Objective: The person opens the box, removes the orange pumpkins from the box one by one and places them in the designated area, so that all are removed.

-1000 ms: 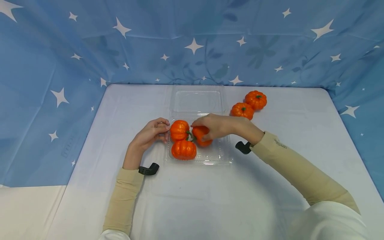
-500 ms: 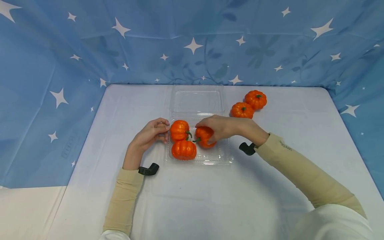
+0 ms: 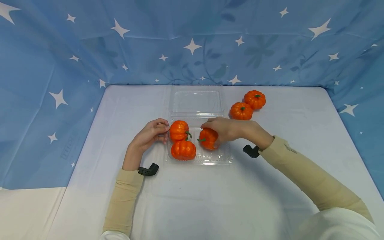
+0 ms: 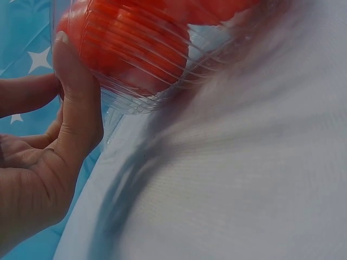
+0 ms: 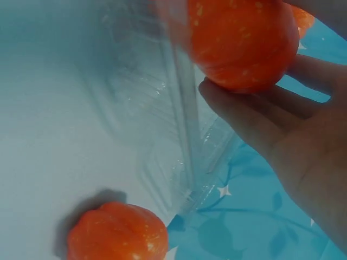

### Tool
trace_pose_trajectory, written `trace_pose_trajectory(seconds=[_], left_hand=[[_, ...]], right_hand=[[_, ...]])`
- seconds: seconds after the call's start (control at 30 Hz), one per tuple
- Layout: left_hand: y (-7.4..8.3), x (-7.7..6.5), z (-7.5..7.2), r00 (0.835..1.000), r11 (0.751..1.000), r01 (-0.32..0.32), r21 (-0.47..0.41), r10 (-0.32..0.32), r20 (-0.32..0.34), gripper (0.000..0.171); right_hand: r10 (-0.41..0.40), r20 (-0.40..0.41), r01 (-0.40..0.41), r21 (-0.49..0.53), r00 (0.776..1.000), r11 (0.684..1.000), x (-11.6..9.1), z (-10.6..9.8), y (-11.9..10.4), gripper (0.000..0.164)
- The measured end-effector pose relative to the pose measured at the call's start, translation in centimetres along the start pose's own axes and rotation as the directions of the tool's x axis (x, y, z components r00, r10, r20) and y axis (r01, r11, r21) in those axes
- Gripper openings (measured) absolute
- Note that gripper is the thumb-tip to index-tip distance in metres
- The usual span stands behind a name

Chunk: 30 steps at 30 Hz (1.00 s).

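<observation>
between both hands (image 3: 151,134) (image 3: 227,129), one orange pumpkin (image 3: 207,138) within the right's grasp

Inside my clear container (image 3: 214,156), pumpkins (image 3: 183,150) show orange with green stems (image 3: 189,134); nearer me than it, my sleeves (image 3: 306,175) are tan; behind it, white stars (image 3: 192,46) dot blue cloth (image 3: 147,36).

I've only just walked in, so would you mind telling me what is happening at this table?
A person's right hand grips an orange pumpkin at the right part of an open clear container; whether it touches the bottom is unclear. Two more pumpkins sit in the left part, where the left hand touches the edge. Two others rest on the white table.
</observation>
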<state>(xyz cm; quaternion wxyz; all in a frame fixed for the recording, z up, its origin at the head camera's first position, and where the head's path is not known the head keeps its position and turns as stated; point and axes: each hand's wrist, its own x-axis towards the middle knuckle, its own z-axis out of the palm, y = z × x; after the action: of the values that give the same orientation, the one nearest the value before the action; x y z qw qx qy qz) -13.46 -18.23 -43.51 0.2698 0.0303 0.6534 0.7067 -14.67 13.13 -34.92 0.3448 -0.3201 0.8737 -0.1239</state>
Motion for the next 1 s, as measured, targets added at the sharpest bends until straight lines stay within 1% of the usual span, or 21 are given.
trace_pose_trajectory(seconds=[0.33,0.43,0.63,0.83,1.0], left_hand=[[-0.1,0.0,0.0,1.000,1.000,0.003,-0.009,-0.003,-0.002,0.014],[-0.1,0.1,-0.1,1.000,1.000,0.002,-0.010,-0.002,-0.005,0.014],[-0.3,0.2,-0.1,1.000,1.000,0.004,-0.012,-0.004,-0.003,0.015],[-0.3,0.2,-0.1,1.000,1.000,0.003,-0.010,-0.003,-0.004,0.014],[-0.2,0.1,-0.1,1.000,1.000,0.002,-0.012,-0.002,-0.006,0.014]], right_hand=[[-0.021,-0.114,0.030,0.075,0.993,0.997,-0.3,1.0,0.9,0.072],[-0.042,-0.159,0.060,0.113,0.986,0.992,-0.5,1.5,1.4,0.070],[-0.096,-0.245,0.141,0.172,0.965,0.975,-0.7,2.2,2.4,0.069],[-0.098,-0.295,0.165,0.210,0.950,0.964,-1.0,2.7,2.8,0.069],[-0.084,-0.303,0.161,0.239,0.949,0.958,-1.2,3.0,2.9,0.068]])
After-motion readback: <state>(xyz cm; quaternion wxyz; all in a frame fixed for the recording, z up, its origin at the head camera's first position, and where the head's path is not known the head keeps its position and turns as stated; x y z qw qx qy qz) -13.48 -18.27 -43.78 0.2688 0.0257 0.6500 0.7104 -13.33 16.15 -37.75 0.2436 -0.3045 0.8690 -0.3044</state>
